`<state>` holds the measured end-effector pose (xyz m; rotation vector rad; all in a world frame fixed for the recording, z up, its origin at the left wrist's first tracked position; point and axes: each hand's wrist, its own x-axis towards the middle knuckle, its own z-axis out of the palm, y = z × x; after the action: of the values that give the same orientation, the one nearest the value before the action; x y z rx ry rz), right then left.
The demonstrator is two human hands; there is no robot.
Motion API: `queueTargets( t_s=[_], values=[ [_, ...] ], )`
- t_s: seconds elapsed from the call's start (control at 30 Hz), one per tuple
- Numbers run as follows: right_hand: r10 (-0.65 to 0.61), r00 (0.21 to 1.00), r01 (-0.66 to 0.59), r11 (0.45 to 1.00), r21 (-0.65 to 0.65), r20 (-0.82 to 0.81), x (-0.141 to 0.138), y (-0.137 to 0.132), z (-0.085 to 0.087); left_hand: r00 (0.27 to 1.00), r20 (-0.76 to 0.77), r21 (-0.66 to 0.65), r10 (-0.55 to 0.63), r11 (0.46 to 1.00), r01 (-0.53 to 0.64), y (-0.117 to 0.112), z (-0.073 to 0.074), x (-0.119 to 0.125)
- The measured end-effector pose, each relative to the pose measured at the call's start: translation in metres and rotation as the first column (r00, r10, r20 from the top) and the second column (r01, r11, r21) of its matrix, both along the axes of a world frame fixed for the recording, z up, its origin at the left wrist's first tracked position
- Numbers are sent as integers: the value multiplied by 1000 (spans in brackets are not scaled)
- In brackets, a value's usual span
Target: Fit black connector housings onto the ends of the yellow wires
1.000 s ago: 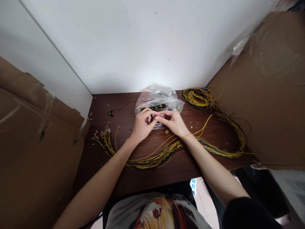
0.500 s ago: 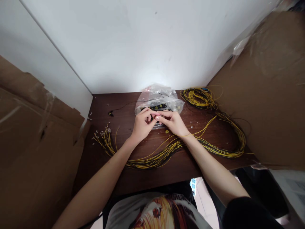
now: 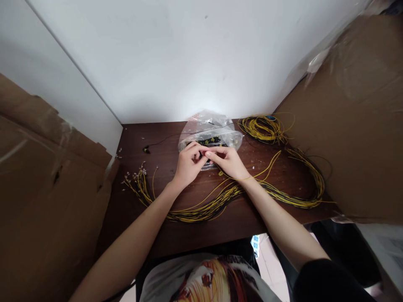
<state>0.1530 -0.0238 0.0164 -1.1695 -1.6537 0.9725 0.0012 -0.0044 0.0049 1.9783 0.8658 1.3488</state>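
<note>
My left hand (image 3: 190, 162) and my right hand (image 3: 229, 161) meet fingertip to fingertip over the front of a clear plastic bag (image 3: 204, 119). Both are closed in a pinch. A thin yellow wire (image 3: 225, 174) runs up beneath the right palm towards those fingers. Whatever the left fingertips pinch is too small and covered to make out. Black and yellow small parts (image 3: 214, 140) show inside the bag, just behind the fingers. Under both forearms lies a long bundle of yellow and black wires (image 3: 201, 214), its left ends carrying small pale tips (image 3: 140, 170).
A coil of yellow and black wire (image 3: 262, 129) rests at the back right of the brown table (image 3: 189, 239). A black cable with a small plug (image 3: 146, 149) lies back left. Cardboard (image 3: 355, 126) walls the right side, more cardboard (image 3: 47, 176) the left; a white panel (image 3: 201, 58) stands behind.
The loose yellow wire loop right of my right wrist has drawn a little to the left, and wire now shows under the right palm. Both hands have stayed almost in place.
</note>
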Motion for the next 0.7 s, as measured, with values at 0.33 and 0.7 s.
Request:
queueTargets(
  t_s=[0.33, 0.7],
  values=[
    [31, 999, -31, 999, -6, -32, 1, 2, 1, 1000, 8, -8, 12, 1000, -12, 3, -3, -1],
    [-46, 982, 27, 994, -103, -184, 1, 6, -1, 998, 19, 18, 58, 998, -59, 2, -1, -1]
  ],
)
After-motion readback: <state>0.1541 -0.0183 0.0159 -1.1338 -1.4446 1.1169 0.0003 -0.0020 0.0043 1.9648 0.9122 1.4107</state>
